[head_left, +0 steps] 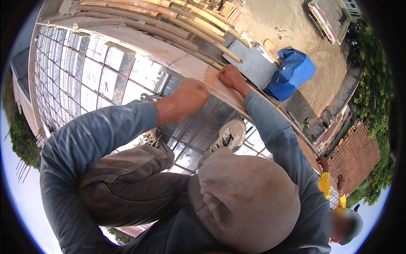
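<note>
My left hand (185, 100) is closed in a fist above the reinforcing bar grid, close to the inner side of the wooden edge board (188, 63). My right hand (232, 79) is closed too, its fingers at the top of the same board, to the right of the left hand. Whatever either hand holds is too small or hidden. Beside my left wrist shows the metal end of a hand tool (148, 97), its kind unclear. A brown, worn patch (211, 75) of the board lies between the hands.
My shoes (231, 133) rest on the bar grid (97, 72) over shiny metal decking. Beyond the board, lower down, are bamboo poles (169, 29), a blue tarp (292, 72) and a truck (327, 19). A co-worker in yellow sleeves (325, 185) is at the right.
</note>
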Demonstrator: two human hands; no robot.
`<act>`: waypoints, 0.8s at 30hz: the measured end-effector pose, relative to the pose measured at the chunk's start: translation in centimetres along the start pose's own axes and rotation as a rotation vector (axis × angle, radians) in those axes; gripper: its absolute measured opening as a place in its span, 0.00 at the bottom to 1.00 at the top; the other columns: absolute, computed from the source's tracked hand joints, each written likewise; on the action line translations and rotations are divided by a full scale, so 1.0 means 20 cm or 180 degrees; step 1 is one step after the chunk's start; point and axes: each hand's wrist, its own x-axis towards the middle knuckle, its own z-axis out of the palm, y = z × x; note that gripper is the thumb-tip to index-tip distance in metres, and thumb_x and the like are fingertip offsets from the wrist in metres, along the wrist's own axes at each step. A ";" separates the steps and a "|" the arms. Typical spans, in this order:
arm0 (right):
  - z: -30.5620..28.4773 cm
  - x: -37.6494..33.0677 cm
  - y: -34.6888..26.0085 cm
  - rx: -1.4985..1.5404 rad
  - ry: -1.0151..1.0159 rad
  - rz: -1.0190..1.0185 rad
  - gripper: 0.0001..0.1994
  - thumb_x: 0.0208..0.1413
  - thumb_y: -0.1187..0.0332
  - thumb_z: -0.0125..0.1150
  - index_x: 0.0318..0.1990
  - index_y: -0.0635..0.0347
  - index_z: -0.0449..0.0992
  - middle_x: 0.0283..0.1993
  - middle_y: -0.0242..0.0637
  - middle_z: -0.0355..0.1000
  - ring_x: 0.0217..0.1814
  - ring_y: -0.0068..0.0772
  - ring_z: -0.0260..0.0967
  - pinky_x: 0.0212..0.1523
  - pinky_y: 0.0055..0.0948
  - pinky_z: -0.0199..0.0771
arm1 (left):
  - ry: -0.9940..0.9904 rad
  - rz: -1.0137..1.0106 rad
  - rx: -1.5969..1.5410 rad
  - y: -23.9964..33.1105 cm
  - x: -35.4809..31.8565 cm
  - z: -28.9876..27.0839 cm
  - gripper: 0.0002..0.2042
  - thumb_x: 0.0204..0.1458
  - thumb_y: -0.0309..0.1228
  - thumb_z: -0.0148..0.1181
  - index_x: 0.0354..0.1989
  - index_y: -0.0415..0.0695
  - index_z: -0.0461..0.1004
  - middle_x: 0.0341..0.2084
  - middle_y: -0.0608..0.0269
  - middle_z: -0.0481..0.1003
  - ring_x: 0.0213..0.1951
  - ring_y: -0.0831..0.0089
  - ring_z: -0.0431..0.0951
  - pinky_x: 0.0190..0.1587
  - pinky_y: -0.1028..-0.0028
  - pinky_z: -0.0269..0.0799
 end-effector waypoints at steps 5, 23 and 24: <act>-0.13 0.06 -0.19 -0.0930 -0.0710 -0.0846 0.07 0.53 0.70 0.62 0.30 0.63 0.82 0.34 0.48 0.81 0.43 0.58 0.78 0.46 0.51 0.78 | 0.0114 0.0131 -0.0074 -0.05 0.00 0.01 0.07 0.61 0.28 0.60 0.34 0.38 0.80 0.25 0.62 0.78 0.29 0.76 0.72 0.33 0.73 0.65; -0.16 0.30 -0.05 -0.0283 -0.1910 0.1292 0.16 0.53 0.58 0.75 0.27 0.62 0.81 0.22 0.36 0.72 0.24 0.35 0.67 0.27 0.42 0.64 | -0.0002 -0.0128 0.0147 -0.02 -0.02 -0.03 0.07 0.62 0.30 0.61 0.35 0.39 0.80 0.25 0.65 0.78 0.23 0.80 0.70 0.22 0.74 0.62; -0.17 0.27 -0.05 -0.0223 -0.1889 0.1270 0.15 0.54 0.57 0.73 0.24 0.58 0.79 0.20 0.32 0.67 0.21 0.32 0.61 0.23 0.39 0.58 | 0.0010 -0.0085 0.0098 -0.01 -0.04 -0.03 0.07 0.62 0.30 0.61 0.35 0.39 0.80 0.25 0.65 0.77 0.23 0.80 0.70 0.22 0.74 0.61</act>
